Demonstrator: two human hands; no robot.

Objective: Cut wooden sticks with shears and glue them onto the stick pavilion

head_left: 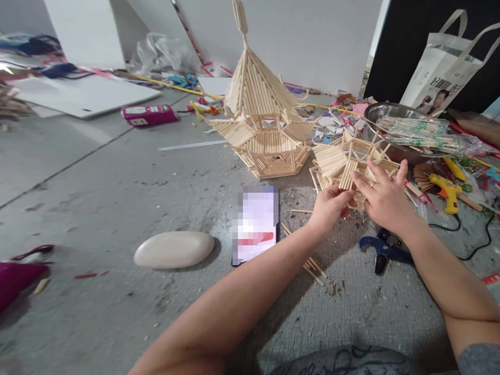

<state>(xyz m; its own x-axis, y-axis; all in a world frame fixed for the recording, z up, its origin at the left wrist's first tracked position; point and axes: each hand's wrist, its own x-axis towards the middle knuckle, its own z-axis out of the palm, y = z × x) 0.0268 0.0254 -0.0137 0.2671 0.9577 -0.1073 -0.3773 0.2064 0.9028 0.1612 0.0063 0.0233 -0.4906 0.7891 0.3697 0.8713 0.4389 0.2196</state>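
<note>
Small stick model [339, 160], seen from the head camera; it sits apparently on the grey floor [117, 312], toward three o'clock from the middle of the view, and clock directions below are taken from it. Progress, as judged from the visible parts: the open framework is standing and a broad slatted eave panel is in place on its nine-o'clock side; the central ring is uncovered and several bays look unfilled, though the hands conceal much of the near side. Appearance: pale, slim round wooden sticks, laid close in the panels, with bare stick ends rising above the ring. Left hand [332, 207], at seven o'clock: grip together, thumb and fingers pinching the lower edge of a narrow slatted panel [347, 176]. Right hand [385, 197], at five o'clock: fingers spread, the forefinger touching that panel; the thumb is hidden, so whether its grip closes cannot be told. Surroundings: larger stick pavilion [260, 104], ten o'clock; steel bowl [390, 110] with bagged sticks [422, 140], two o'clock; yellow hot-glue gun [449, 195], between three and four; blue-handled cutter [385, 247], five; loose sticks [314, 265], seven; smartphone [255, 224], eight.
</note>
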